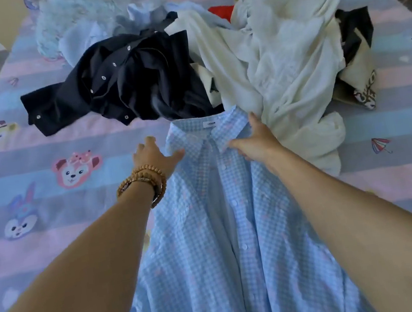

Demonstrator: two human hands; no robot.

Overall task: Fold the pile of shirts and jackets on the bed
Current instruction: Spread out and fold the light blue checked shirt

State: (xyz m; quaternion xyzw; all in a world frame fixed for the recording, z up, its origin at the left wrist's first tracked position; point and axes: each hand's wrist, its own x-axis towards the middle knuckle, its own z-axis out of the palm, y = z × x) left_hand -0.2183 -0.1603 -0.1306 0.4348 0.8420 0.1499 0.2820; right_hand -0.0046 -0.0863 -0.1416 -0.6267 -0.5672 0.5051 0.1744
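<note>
Checked shirt (pixel 220 234) is my landmark: pale blue gingham, spread face up on the bed (pixel 12 165), buttoned front on top, collar at the far end, hem running back toward me and out of view, so its long axis points straight away from my body. My left hand (pixel 155 155) sits at the collar's left shoulder, fingers straight and spread, thumb touching the cloth, holding nothing. My right hand (pixel 254 142) rests flat on the collar's right side, fingers loose and open, thumb on the collar point, also holding nothing. Both hands are about equally close to the collar; right has more contact. Neck label (pixel 212 123) inside the collar reads something like "FASHION", too small to be sure. Beyond the collar lies the unfolded pile (pixel 210 55): dark snap-button jacket (pixel 118 86) to the far left of it, cream shirt (pixel 284 62) to the far right and touching the checked shirt's right shoulder. Next I'd judge smoothing, then folding the sides inward along that axis.
</note>
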